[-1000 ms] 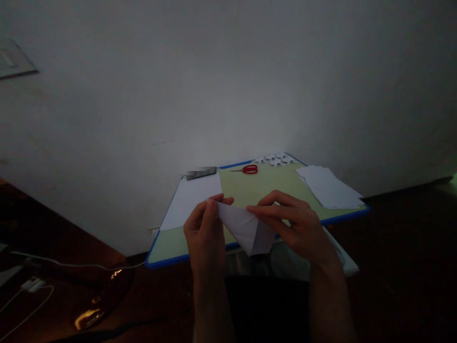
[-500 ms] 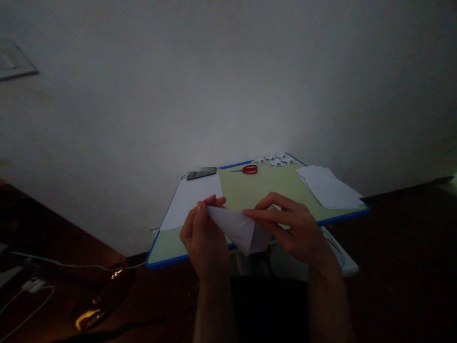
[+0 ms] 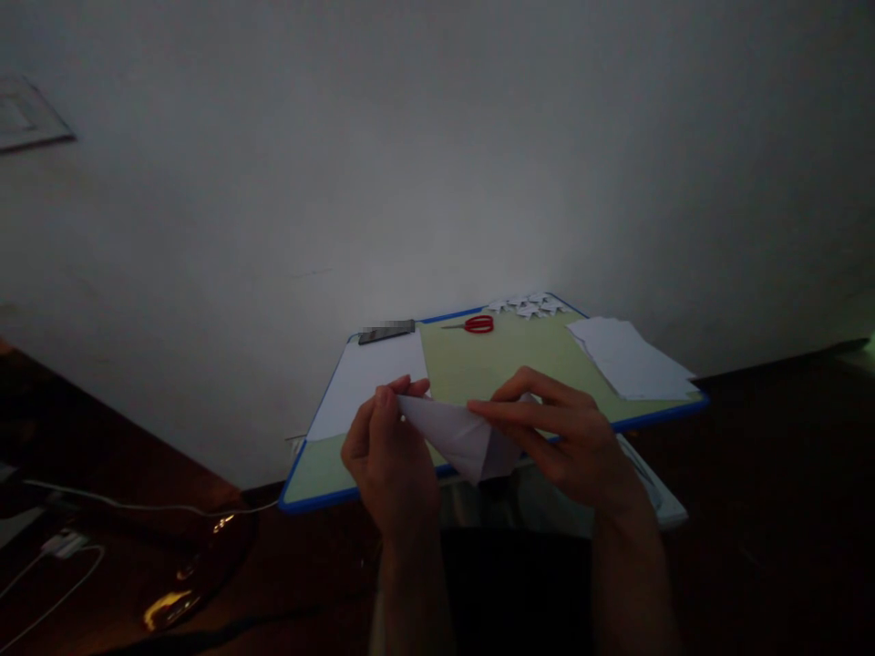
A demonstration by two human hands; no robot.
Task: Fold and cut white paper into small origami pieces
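A folded sheet of white paper (image 3: 455, 435) is held up above the near edge of the table, its lower corner pointing down. My left hand (image 3: 391, 460) pinches its left end between thumb and fingers. On the other side my right hand (image 3: 564, 433) grips the upper right part, the index finger lying along the top edge. The fingers of my right hand cover some of the paper's right side. Behind the hands, red-handled scissors (image 3: 478, 324) lie on the table.
The light green table (image 3: 506, 364) has a blue rim and stands against the wall. On it are a phone (image 3: 386, 333), a flat white sheet (image 3: 373, 374), several small cut or folded white paper pieces (image 3: 530, 306) and a paper stack (image 3: 633, 357). A white cable (image 3: 157, 508) runs at left.
Almost nothing differs. Both hands keep hold of the paper, and its lower corner has risen very slightly.
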